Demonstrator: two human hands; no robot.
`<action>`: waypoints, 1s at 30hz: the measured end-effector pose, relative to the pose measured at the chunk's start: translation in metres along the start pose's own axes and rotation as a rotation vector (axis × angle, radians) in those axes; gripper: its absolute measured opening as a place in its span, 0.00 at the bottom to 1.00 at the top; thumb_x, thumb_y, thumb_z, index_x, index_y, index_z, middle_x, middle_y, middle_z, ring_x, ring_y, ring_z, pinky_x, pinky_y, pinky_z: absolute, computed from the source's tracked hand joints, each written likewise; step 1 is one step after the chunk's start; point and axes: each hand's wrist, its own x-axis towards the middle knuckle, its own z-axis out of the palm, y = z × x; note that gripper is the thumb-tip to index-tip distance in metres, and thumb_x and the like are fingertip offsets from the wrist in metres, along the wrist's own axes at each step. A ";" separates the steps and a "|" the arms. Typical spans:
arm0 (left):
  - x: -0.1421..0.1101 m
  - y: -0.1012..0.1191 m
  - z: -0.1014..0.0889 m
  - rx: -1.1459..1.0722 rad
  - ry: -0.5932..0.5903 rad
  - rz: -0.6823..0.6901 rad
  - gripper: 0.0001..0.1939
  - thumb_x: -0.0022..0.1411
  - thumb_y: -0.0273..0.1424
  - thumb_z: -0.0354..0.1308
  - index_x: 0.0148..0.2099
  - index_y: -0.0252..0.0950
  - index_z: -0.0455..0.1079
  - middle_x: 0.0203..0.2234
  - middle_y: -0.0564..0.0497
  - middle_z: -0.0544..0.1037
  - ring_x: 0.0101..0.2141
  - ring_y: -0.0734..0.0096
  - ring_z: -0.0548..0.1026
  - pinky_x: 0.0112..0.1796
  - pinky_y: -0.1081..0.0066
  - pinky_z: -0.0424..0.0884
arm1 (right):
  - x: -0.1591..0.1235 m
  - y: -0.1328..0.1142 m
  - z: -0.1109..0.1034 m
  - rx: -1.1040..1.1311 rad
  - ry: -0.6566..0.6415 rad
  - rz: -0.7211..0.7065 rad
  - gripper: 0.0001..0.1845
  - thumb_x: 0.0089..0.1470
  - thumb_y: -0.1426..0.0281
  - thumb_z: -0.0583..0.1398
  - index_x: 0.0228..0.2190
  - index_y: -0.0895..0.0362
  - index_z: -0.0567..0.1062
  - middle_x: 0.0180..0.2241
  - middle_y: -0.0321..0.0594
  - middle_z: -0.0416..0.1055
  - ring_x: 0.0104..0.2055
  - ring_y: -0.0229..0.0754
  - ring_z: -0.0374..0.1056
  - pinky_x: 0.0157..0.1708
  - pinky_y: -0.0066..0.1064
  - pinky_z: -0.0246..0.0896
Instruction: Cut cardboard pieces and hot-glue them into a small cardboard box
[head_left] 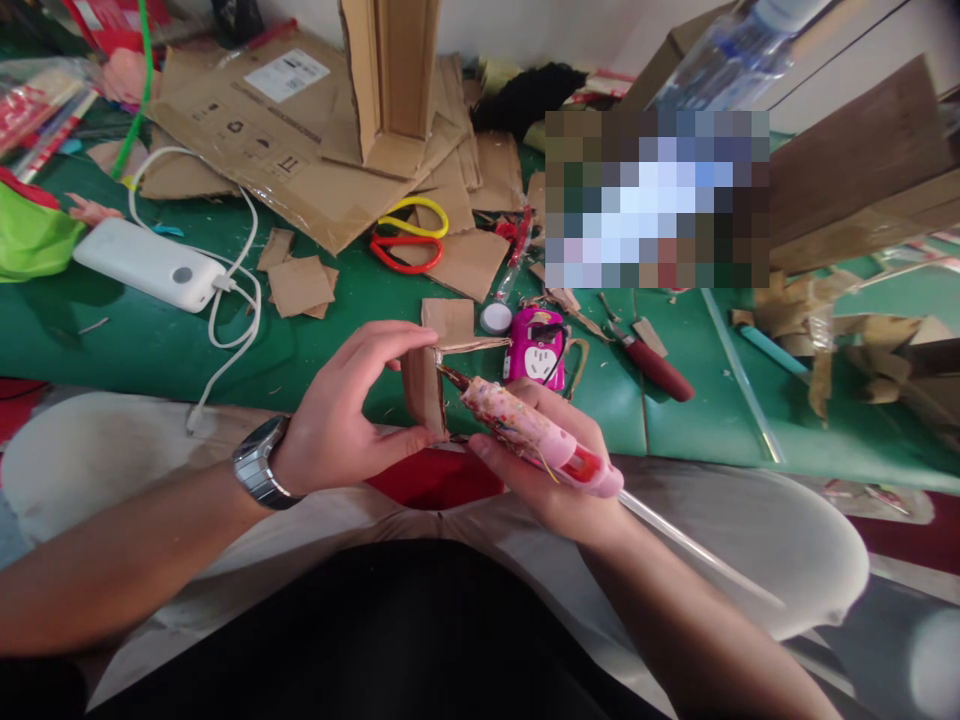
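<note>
My left hand (360,405), with a metal watch on its wrist, grips a small folded cardboard piece (424,390) between thumb and fingers. The piece has panels standing at angles to each other, at the front edge of the green table. In my right hand (559,440) is a pink hot glue gun (525,425), its body speckled with residue. A clear glue stick (697,545) sticks out of its back end. The gun's nozzle (452,376) points at the inner corner of the cardboard, touching or very close to it.
Behind the hands lie yellow and orange scissors (411,237), cardboard scraps (300,285) and a magenta power socket (534,350). A white power bank (150,262) with a cable is at left. A red-handled tool (654,366) lies right. Cardboard sheets (277,130) and an upright cardboard column (394,80) stand behind.
</note>
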 end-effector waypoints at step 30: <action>0.001 -0.002 0.000 -0.022 0.010 0.030 0.41 0.64 0.44 0.78 0.73 0.42 0.69 0.61 0.37 0.79 0.57 0.49 0.81 0.51 0.54 0.84 | -0.001 0.003 -0.002 -0.117 -0.005 0.003 0.11 0.63 0.66 0.69 0.30 0.52 0.74 0.26 0.36 0.75 0.27 0.40 0.71 0.25 0.32 0.65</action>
